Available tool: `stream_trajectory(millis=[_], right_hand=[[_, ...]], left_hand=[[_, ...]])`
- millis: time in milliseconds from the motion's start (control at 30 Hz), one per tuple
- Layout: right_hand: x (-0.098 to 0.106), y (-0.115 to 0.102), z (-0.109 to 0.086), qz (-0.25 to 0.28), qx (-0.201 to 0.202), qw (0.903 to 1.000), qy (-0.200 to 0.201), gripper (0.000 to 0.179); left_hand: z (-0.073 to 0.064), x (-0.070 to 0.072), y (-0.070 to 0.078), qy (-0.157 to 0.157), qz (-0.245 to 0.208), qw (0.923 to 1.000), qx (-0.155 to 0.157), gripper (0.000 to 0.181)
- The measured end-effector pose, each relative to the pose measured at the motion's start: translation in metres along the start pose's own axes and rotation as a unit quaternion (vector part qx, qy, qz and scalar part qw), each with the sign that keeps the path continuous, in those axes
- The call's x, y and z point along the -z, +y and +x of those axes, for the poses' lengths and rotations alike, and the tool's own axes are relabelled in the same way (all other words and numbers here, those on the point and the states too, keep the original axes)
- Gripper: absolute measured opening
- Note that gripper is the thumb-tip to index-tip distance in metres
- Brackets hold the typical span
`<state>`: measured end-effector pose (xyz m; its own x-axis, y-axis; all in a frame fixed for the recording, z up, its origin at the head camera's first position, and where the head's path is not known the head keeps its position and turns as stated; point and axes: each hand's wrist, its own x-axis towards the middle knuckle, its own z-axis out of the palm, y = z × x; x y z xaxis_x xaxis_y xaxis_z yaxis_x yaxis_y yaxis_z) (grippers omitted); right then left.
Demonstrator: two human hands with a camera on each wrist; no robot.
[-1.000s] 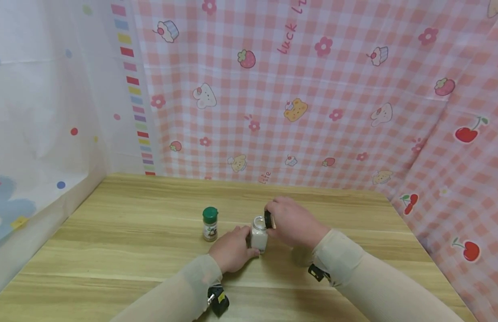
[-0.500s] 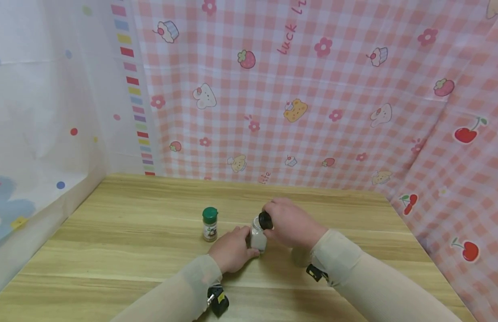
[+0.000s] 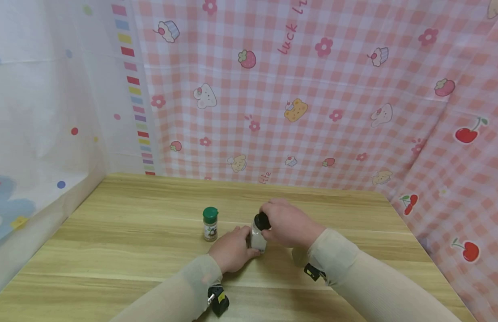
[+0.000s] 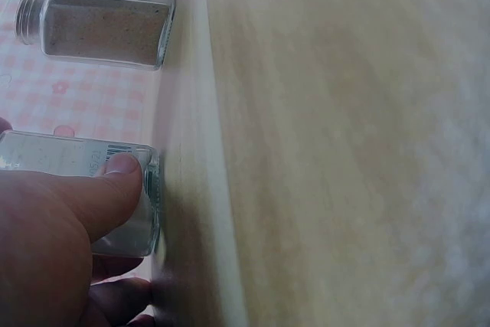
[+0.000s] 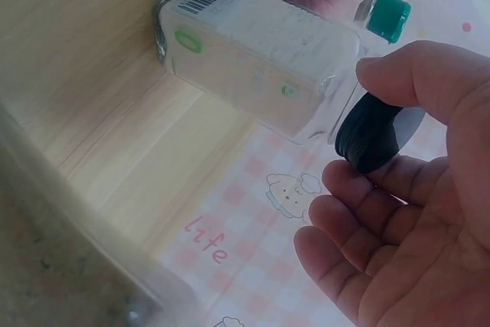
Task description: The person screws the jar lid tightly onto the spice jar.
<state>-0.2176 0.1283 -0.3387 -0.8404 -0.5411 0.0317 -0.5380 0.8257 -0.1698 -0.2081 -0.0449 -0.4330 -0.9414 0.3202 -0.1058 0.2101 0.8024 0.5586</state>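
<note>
A square glass jar of white powder [image 3: 258, 241] stands on the table between both hands. My left hand [image 3: 232, 251] grips its lower part, the thumb across the barcode side in the left wrist view. Between thumb and fingers, my right hand [image 3: 293, 223] pinches a round black lid [image 5: 371, 132] over the jar's mouth, which it hides. The other fingers of that hand spread below the lid in the right wrist view. A second glass jar [image 4: 107, 30], with brown seasoning and a bare threaded neck, stands close by, partly behind the right wrist in the head view.
A small seasoning bottle with a green cap [image 3: 210, 223] stands left of the white jar, beyond the left hand. The wooden table [image 3: 132, 232] runs back to a pink checked cloth [image 3: 273, 134]. More printed cloth hangs at both sides.
The right hand has brought the black lid leftward from beside the jar's rim and turned it down over the mouth. The left hand and the jar stay put.
</note>
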Motion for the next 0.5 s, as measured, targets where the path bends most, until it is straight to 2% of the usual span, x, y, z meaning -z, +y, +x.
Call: stream_trajectory(millis=[500], right_hand=[[-0.0015, -0.0013, 0.0028, -0.005, 0.004, 1.0000, -0.005, 0.033]], left_hand=[[-0.0004, 0.0005, -0.0007, -0.001, 0.003, 1.0000, -0.002, 0.056]])
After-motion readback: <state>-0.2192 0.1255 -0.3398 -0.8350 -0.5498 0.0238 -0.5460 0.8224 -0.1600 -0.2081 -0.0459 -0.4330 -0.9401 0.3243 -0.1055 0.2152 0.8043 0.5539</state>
